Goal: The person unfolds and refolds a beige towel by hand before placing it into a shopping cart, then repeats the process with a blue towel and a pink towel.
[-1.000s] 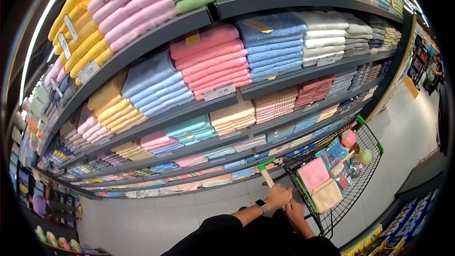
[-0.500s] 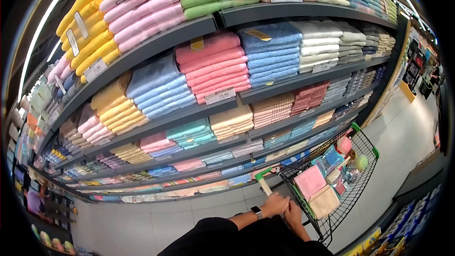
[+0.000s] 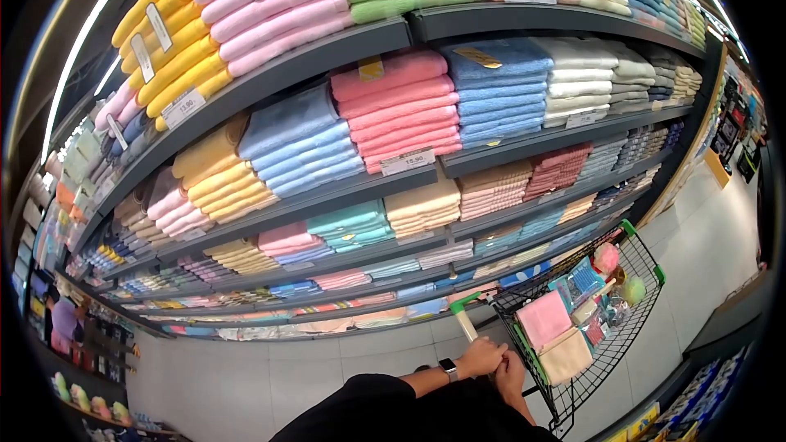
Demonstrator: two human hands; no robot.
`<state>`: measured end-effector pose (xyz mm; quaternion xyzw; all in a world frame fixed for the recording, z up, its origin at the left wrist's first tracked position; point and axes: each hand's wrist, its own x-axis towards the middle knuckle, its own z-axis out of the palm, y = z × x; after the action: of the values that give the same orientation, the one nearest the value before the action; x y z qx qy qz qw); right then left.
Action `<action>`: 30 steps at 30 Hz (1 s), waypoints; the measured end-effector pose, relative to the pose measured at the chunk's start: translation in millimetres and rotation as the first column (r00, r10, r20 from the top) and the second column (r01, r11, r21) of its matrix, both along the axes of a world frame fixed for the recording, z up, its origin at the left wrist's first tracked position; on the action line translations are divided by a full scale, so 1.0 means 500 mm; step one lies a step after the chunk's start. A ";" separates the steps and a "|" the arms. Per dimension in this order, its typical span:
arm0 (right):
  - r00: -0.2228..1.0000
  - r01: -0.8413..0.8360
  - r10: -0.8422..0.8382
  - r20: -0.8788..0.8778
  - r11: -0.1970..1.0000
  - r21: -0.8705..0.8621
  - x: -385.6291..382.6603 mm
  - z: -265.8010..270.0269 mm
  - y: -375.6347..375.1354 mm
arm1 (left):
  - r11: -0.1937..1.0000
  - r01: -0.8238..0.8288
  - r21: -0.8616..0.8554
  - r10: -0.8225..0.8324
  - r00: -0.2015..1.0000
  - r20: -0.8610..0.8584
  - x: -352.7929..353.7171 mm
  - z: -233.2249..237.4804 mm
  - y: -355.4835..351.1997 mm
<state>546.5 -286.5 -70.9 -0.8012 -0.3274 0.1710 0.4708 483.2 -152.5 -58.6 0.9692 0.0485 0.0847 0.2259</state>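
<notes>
My left hand [image 3: 481, 357], with a watch on its wrist, is closed round the cart's handle [image 3: 465, 324] at the lower centre. Beside it my right hand [image 3: 510, 374] is closed on the same handle, nearer its other end. The wire shopping cart [image 3: 630, 329] has green corners. In it lie a folded pink towel [image 3: 544, 319] and a folded cream towel [image 3: 565, 356], with a blue packet [image 3: 580, 280], a pink round item [image 3: 606, 258] and a green round item [image 3: 633, 290] farther forward.
Shelves [image 3: 327, 184] of folded towels in many colours run along the aisle, with price tags on their edges. Tiled floor [image 3: 327, 376] lies beneath. Another person [image 3: 64, 323] stands at the far left. A dark display [image 3: 688, 393] stands at the lower right.
The shelves and towels have shifted right in view, and the cart and both hands sit slightly farther right. Both hands keep their hold on the handle.
</notes>
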 end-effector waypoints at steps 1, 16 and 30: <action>1.000 -0.005 0.005 0.012 1.000 0.001 -0.003 0.003 0.001 | 1.000 -0.004 -0.001 0.004 1.000 0.003 -0.001 -0.003 0.001; 0.823 -0.568 0.544 0.166 0.797 0.204 -0.102 0.126 0.148 | 0.999 -0.015 0.034 0.025 0.941 -0.338 0.013 0.017 -0.003; 0.804 -0.524 0.591 -0.067 0.651 -0.550 -0.066 0.204 0.191 | 0.999 -0.041 0.016 0.040 0.995 0.088 -0.011 -0.040 0.001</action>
<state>513.6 -191.2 30.9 -0.7692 -0.5223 0.3453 0.1279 477.9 -151.8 -78.4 0.9653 0.0574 0.1323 0.2177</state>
